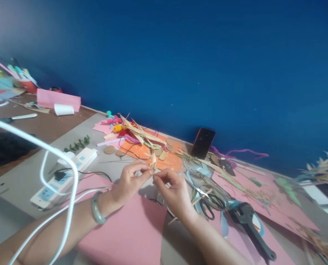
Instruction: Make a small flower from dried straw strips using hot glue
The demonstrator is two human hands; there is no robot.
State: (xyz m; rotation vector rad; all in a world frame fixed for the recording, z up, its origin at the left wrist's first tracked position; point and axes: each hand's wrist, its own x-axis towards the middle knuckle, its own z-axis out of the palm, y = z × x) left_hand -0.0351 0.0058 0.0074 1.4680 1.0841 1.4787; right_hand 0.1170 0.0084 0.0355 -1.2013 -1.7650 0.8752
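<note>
My left hand (131, 181), with a green bangle (98, 208) at the wrist, is closed in a pinch. A small pale strip of dried plant (154, 160) sticks up from its fingertips. My right hand (173, 189) pinches right beside it, its thumb and forefinger closed at the lower end of the same strip; most of that end is hidden by the fingers. Both hands are above the table, over the far edge of a pink paper sheet (131, 232). Behind them lies orange paper (175, 160) with dried strips and round wooden slices on it.
A white power strip (66, 178) and a looping white cable (76, 184) are at left. Black-handled scissors (208, 206) and a black glue gun (247, 224) lie at right. A phone (203, 142) leans on the blue wall (180, 66). A white cup (63, 109) lies at back left.
</note>
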